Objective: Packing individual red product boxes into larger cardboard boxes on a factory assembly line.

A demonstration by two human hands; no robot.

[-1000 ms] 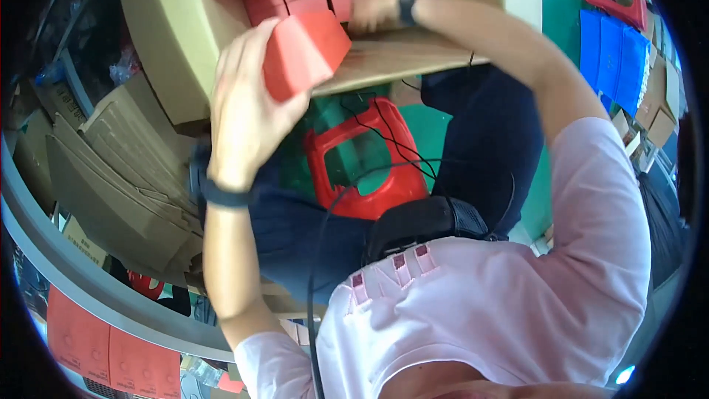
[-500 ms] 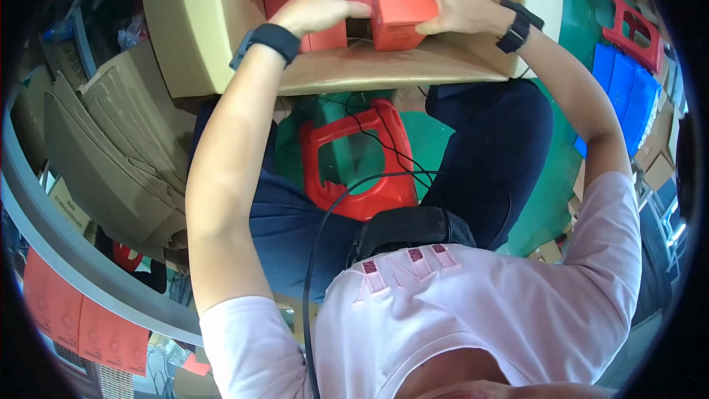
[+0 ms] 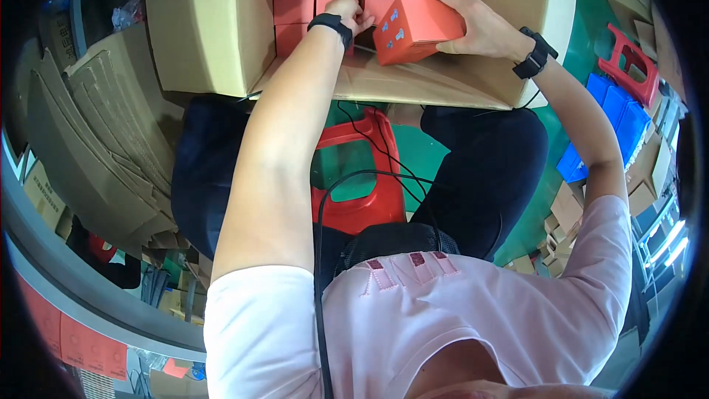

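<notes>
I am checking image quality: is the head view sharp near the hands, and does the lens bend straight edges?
Head view: the right hand and the red box it holds look sharp, like the left hand; the cardboard carton edges curve toward the rim; corners are black; small glare at far right.

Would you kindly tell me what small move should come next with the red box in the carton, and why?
Probably ease the tilted red box down and leftward into the gap beside the packed red boxes. The right hand holds it above the cardboard carton floor, while the left hand rests by that gap against the row.
</notes>
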